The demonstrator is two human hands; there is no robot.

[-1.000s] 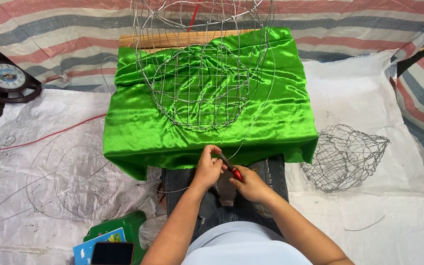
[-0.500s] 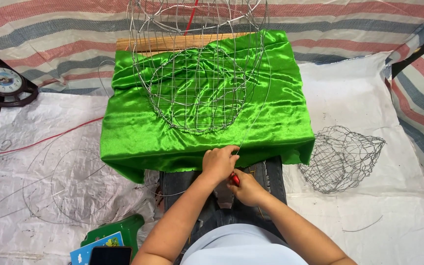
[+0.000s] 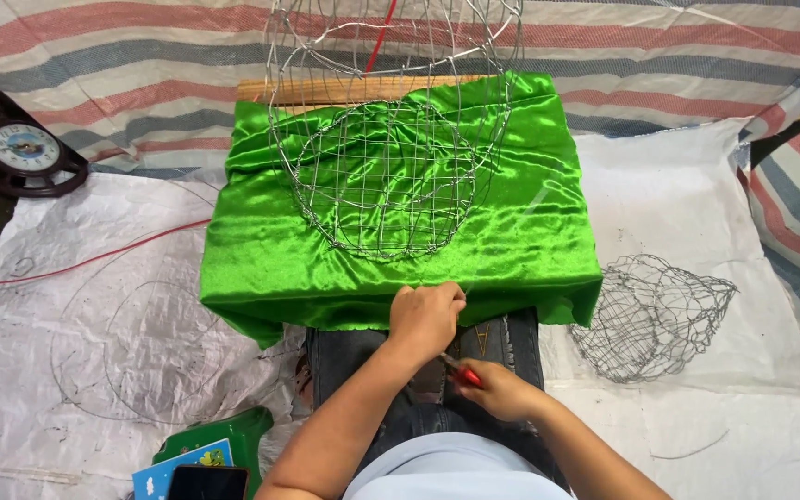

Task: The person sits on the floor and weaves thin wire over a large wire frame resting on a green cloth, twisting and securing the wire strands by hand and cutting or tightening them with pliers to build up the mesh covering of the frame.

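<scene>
pinching a thin wire at the green cloth's point(image 3: 400, 231) near edge, left hand point(image 3: 426, 317) should hold steady; right hand point(image 3: 502, 389), just behind it, closed around red-handled pliers point(image 3: 461, 372); wire frame point(image 3: 391, 176) beyond.

Your wire frame point(image 3: 386, 176) fills the middle of the green cloth point(image 3: 530, 241); both cloth edges beside it lie open. A wire basket point(image 3: 650, 315) blocks the right, loose wire hoops point(image 3: 131, 352) the left.
</scene>
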